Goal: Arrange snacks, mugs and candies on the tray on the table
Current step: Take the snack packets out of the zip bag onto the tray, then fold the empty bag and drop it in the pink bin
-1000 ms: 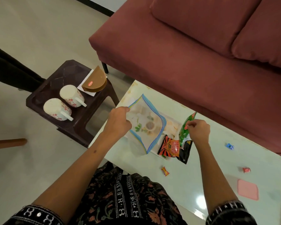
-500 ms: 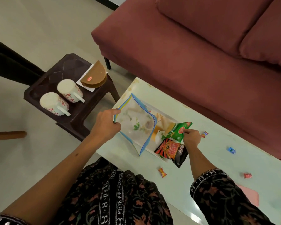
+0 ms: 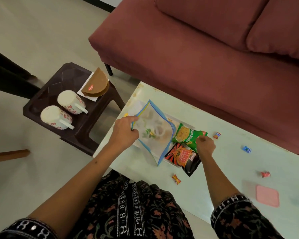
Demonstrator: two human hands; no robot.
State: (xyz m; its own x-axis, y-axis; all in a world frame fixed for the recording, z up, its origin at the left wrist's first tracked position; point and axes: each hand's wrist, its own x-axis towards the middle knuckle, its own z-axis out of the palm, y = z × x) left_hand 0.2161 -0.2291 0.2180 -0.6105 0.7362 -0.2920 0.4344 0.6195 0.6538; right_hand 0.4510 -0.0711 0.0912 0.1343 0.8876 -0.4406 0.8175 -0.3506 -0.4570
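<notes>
1. Your right hand (image 3: 205,145) is pinching the green snack packet (image 3: 187,137) beside the orange packet (image 3: 181,156) on the tray (image 3: 169,165)
2. Your left hand (image 3: 126,131) is gripping the clear zip pouch (image 3: 154,133) over the tray
3. Candies (image 3: 176,179) are lying scattered on the bench (image 3: 231,169); mugs (image 3: 71,102) are sitting on the stool (image 3: 47,94)

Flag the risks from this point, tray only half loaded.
1. The black snack packet overhangs the tray edge near the table's front; a nudge from the right hand could push it off.
2. The left hand grips the clear zip pouch by one corner; it may sag onto the green soya sticks packet.
</notes>
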